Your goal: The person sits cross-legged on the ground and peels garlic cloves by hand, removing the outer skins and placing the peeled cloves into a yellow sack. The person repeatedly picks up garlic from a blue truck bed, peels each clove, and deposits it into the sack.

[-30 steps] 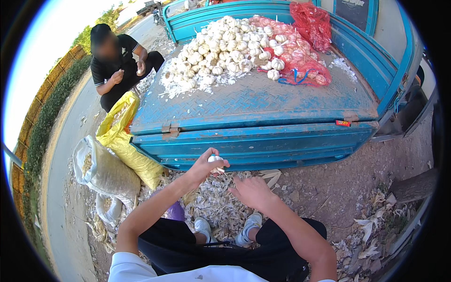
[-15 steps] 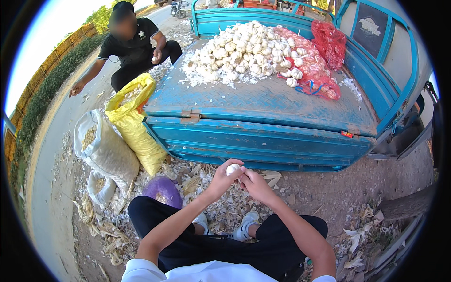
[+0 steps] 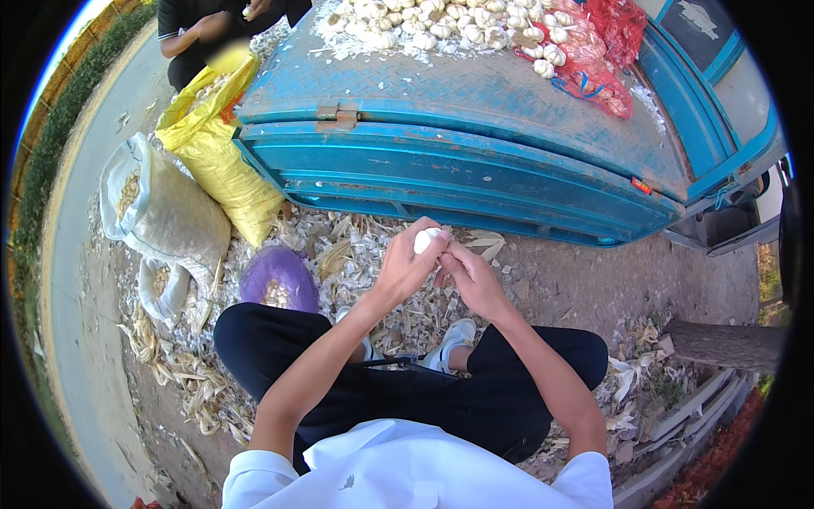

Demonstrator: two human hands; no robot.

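In my left hand [image 3: 402, 267] is a white garlic bulb [image 3: 425, 240], its fingers wrapped round it. My right hand [image 3: 471, 282] meets it from the right, fingers bent and pressed together against the lower side of the bulb. What the right fingertips pinch there is partly hidden. Both hands are held above my knees, in front of a blue truck bed [image 3: 458, 174]. On the bed lies a heap of garlic bulbs [image 3: 441, 19], with a red mesh bag [image 3: 585, 72] of garlic beside it.
To the left stand a yellow sack [image 3: 225, 174], a white sack [image 3: 182, 208], a small white bag [image 3: 161, 293] and a purple mesh bag [image 3: 292, 271]. Garlic skins and dry husks [image 3: 199, 373] litter the ground. Another person [image 3: 199, 34] crouches at the far left. A log [image 3: 721, 343] lies at right.
My view has tilted downward, so the truck and sacks sit higher in the picture. My hands still hold the garlic bulb together. The other person's outstretched arm has drawn in.
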